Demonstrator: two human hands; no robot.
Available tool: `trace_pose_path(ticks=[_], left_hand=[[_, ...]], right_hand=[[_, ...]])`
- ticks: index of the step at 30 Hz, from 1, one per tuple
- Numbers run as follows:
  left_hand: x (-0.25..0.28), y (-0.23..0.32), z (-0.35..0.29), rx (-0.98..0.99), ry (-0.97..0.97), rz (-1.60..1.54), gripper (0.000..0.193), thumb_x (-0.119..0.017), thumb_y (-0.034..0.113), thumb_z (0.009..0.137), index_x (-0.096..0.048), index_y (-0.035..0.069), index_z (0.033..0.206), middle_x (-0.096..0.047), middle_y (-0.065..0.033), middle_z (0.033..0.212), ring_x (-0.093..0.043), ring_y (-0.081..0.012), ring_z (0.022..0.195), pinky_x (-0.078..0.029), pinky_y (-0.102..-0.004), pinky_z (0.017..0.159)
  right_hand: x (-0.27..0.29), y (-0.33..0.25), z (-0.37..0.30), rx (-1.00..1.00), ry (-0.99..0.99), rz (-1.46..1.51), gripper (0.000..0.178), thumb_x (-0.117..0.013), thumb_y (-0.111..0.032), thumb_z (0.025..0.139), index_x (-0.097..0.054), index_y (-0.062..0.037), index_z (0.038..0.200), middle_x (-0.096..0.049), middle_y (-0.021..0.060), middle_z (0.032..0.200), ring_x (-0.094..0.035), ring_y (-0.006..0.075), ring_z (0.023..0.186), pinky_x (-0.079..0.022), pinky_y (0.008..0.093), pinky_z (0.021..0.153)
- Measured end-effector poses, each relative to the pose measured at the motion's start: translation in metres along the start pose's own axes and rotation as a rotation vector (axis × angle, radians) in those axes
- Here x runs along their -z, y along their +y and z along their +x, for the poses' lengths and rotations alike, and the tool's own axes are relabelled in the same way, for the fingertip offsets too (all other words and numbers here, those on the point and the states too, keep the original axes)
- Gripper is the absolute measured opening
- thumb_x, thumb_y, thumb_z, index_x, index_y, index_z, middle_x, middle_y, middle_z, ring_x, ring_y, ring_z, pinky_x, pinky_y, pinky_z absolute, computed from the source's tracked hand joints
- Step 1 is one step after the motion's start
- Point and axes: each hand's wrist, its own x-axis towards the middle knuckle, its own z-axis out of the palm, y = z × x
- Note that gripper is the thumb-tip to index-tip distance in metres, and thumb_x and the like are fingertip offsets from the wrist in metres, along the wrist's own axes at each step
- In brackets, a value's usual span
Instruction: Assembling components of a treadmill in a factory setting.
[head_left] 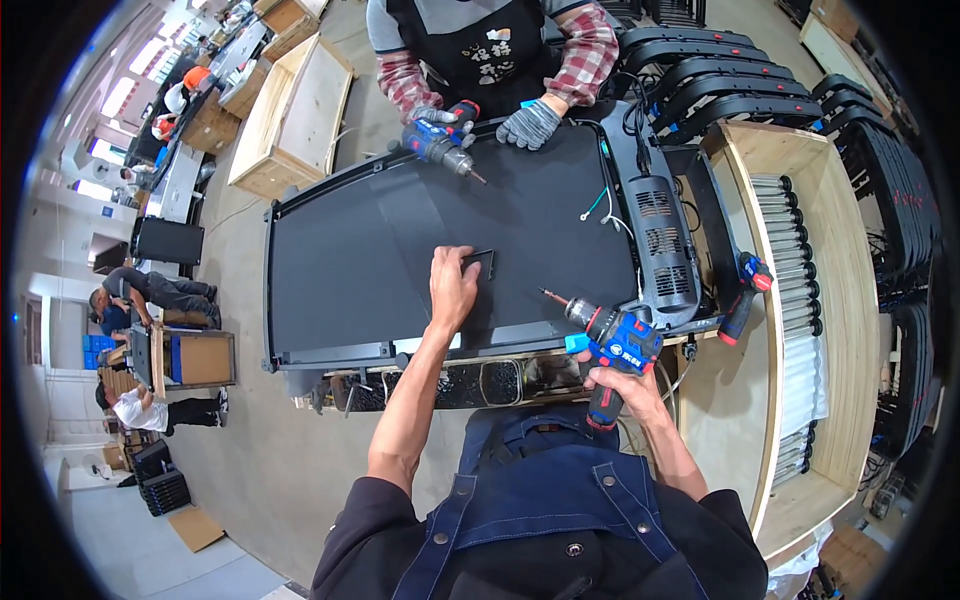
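Note:
My left hand is closed on the edge of a small dark rectangular piece, low over a treadmill's black running belt. What kind of piece it is I cannot make out. A blue and black cordless drill is gripped by its handle in my right hand. Its bit points up and left above the belt's near right part. Across the treadmill, a co-worker's gloved hand grips another cordless drill; their other gloved hand rests on the far edge of the frame.
At the deck's right end sits a grey vented motor cover, with loose wires beside it. A third cordless driver rests near a wooden crate of metal rollers. Black curved frames are stacked behind. Another wooden crate stands far left.

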Motion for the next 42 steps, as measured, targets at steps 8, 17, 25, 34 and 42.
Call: trace_pose_path(ticks=[8, 17, 25, 34, 42], left_hand=[[0.014, 0.043, -0.018, 0.290, -0.208, -0.226, 0.016, -0.070, 0.012, 0.089, -0.071, 0.001, 0.101, -0.073, -0.0153, 0.091, -0.071, -0.0264, 0.085, -0.055, -0.0383, 0.080], [0.009, 0.086, -0.083, 0.425, -0.499, 0.099, 0.023, -0.073, 0.023, 0.085, -0.073, 0.001, 0.089, -0.075, -0.0173, 0.084, -0.073, -0.0356, 0.082, -0.054, -0.0457, 0.076], [-0.007, 0.064, -0.104, -0.144, -0.199, 0.075, 0.015, -0.075, 0.007, 0.082, -0.061, 0.004, 0.085, -0.059, -0.0108, 0.076, -0.060, -0.0319, 0.071, -0.048, -0.0431, 0.063], [-0.023, 0.060, -0.054, -0.644, -0.341, 0.072, 0.021, -0.077, 0.008, 0.078, -0.065, 0.007, 0.095, -0.056, -0.0055, 0.087, -0.059, -0.0247, 0.084, -0.051, -0.0372, 0.072], [-0.030, 0.051, -0.047, -0.499, -0.518, -0.013, 0.024, -0.076, 0.005, 0.078, -0.064, 0.006, 0.099, -0.056, -0.0068, 0.099, -0.057, -0.0278, 0.093, -0.053, -0.0400, 0.081]], right_hand=[[0.002, -0.001, -0.015, 0.039, -0.031, 0.020, 0.049, -0.073, -0.003, 0.085, -0.058, -0.0002, 0.132, -0.072, 0.0151, 0.111, -0.073, 0.0216, 0.082, -0.062, 0.0367, 0.077], [0.010, 0.007, -0.026, 0.005, 0.010, 0.018, 0.054, -0.074, 0.001, 0.083, -0.055, -0.0004, 0.134, -0.071, 0.0179, 0.111, -0.073, 0.0234, 0.086, -0.063, 0.0381, 0.077], [0.009, 0.006, -0.035, 0.015, 0.050, 0.015, 0.053, -0.073, 0.002, 0.083, -0.055, 0.0010, 0.133, -0.071, 0.0189, 0.114, -0.074, 0.0234, 0.087, -0.063, 0.0379, 0.079], [0.018, -0.026, -0.033, -0.067, 0.024, -0.225, 0.047, -0.069, 0.005, 0.078, -0.061, 0.0013, 0.125, -0.074, 0.0138, 0.108, -0.072, 0.0162, 0.089, -0.060, 0.0345, 0.083], [0.012, -0.067, -0.002, -0.031, -0.072, -0.929, 0.036, -0.076, -0.011, 0.075, -0.064, 0.0032, 0.106, -0.068, 0.0095, 0.082, -0.063, 0.0186, 0.078, -0.054, 0.0348, 0.079]])
